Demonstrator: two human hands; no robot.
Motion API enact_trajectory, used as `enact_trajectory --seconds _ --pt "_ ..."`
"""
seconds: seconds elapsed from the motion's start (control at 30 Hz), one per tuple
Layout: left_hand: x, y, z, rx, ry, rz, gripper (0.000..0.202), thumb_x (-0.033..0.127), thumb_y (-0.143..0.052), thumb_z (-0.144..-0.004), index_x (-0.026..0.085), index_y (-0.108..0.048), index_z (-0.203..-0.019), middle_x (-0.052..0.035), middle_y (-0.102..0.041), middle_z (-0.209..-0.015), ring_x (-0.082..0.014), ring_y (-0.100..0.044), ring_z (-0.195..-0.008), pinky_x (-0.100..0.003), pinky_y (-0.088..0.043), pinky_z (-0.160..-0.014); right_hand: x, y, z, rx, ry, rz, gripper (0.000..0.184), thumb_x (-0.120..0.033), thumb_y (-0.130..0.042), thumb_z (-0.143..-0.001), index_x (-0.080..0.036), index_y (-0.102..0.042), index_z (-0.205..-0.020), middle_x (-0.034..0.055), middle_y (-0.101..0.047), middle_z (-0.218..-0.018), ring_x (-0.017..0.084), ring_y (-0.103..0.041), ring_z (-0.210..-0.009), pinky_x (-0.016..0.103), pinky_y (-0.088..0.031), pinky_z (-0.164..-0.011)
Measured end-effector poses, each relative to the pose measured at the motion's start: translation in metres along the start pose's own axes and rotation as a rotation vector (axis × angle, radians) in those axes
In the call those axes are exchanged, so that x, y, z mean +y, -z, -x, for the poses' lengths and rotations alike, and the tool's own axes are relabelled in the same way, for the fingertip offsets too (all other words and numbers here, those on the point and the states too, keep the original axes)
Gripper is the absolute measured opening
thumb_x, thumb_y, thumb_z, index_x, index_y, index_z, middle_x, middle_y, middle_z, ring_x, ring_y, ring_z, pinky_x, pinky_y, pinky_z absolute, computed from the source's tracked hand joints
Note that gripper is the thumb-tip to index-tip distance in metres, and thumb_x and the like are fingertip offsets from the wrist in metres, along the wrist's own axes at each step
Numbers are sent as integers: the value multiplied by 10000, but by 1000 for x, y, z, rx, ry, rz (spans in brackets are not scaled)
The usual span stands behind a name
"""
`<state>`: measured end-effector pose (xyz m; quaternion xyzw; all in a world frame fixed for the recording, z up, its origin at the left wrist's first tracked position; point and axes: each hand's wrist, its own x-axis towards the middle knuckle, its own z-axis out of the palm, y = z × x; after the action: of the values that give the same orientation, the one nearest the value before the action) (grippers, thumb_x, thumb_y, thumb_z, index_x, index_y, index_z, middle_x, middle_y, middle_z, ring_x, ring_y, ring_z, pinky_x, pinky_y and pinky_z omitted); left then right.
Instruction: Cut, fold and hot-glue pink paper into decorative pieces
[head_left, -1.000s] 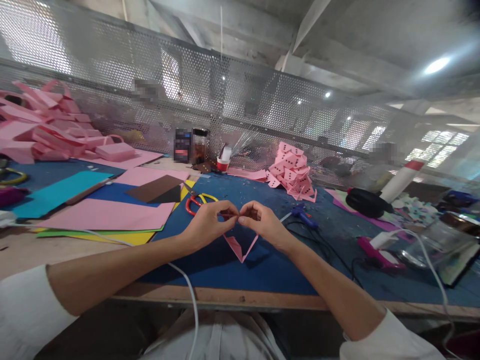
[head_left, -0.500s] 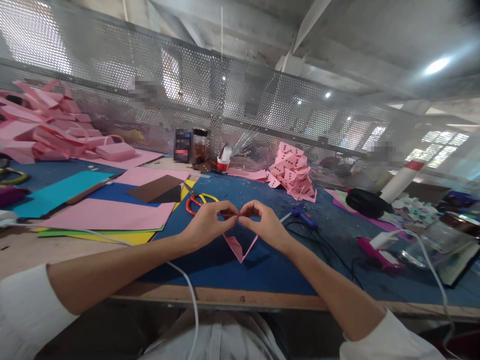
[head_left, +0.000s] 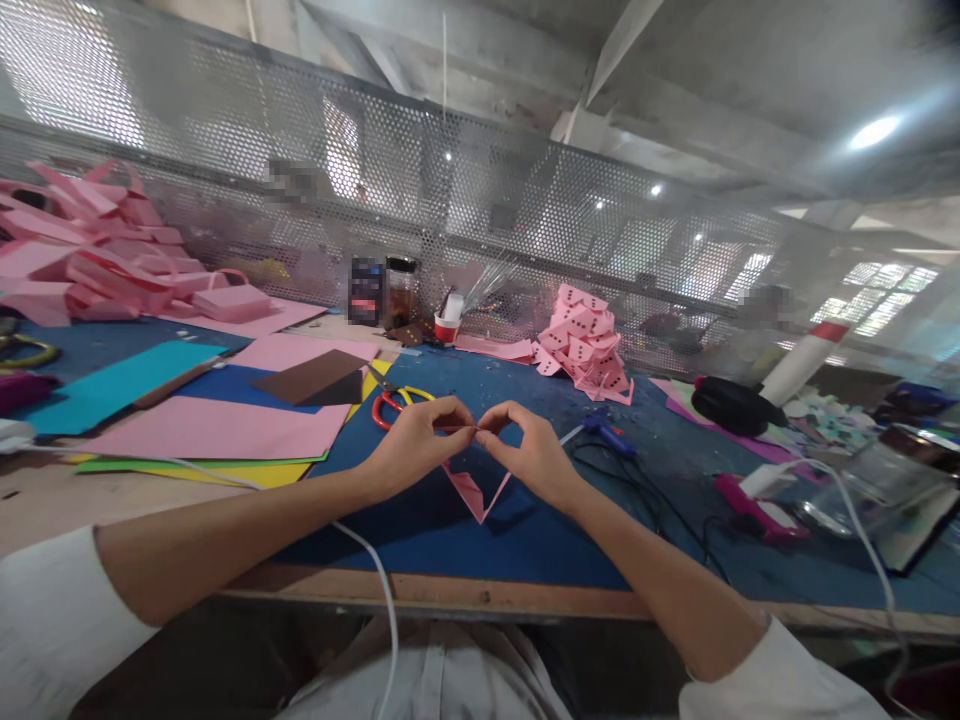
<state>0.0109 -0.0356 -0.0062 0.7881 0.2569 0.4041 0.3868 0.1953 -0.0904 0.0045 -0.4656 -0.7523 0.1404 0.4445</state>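
Both hands meet over the blue work mat [head_left: 540, 560], pinching one folded pink paper piece [head_left: 469, 494]. My left hand [head_left: 420, 440] closes thumb and fingers on its upper edge. Just right of it, my right hand [head_left: 531, 450] pinches the same edge, fingertips nearly touching the left ones. The paper hangs below in a V shape, its point downward; its upper part is mostly hidden by my fingers. Behind the left hand lie scissors [head_left: 386, 408] with red and yellow handles. A blue glue gun [head_left: 609, 434] rests to the right of my right hand.
Coloured sheets [head_left: 217, 430] lie left, below a heap of pink paper pieces [head_left: 112, 250]. Dotted pink pieces [head_left: 581, 345] are stacked behind the hands. A magenta glue gun [head_left: 761, 508], a glass jar [head_left: 907, 480] and a black tape roll [head_left: 735, 405] stand right. A white cable [head_left: 379, 570] crosses the front edge.
The hanging pink paper has shifted very slightly to the left. Both hands keep their pinch in almost the same place.
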Motion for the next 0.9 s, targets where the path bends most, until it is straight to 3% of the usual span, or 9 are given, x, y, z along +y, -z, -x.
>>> enact_trajectory --seconds 0.17,0.5,0.9 --pt "0 -1 0 -15 -7 -9 84 223 -570 -799 164 -628 -791 11 -644 -746 -149 -600 -739 -228 -484 -647 1 -1 1 41 136 214 54 -185 -635 -840 -215 -622 -883 -12 -666 -835 151 -612 -811 307 -414 -827" --pt "0 0 -2 -41 6 22 73 196 -584 -791 164 -648 -806 11 -672 -776 -147 -621 -771 -225 -480 -676 -1 -2 3 54 257 417 57 -162 -576 -854 -209 -583 -883 -11 -638 -832 151 -586 -839 350 -348 -928" --pt "3 0 -1 -10 -49 -55 73 161 -579 -770 162 -652 -782 10 -667 -757 -143 -618 -752 -227 -476 -688 -4 -3 5 59 296 551 50 -166 -529 -876 -210 -552 -877 5 -637 -839 166 -580 -864 387 -326 -999"
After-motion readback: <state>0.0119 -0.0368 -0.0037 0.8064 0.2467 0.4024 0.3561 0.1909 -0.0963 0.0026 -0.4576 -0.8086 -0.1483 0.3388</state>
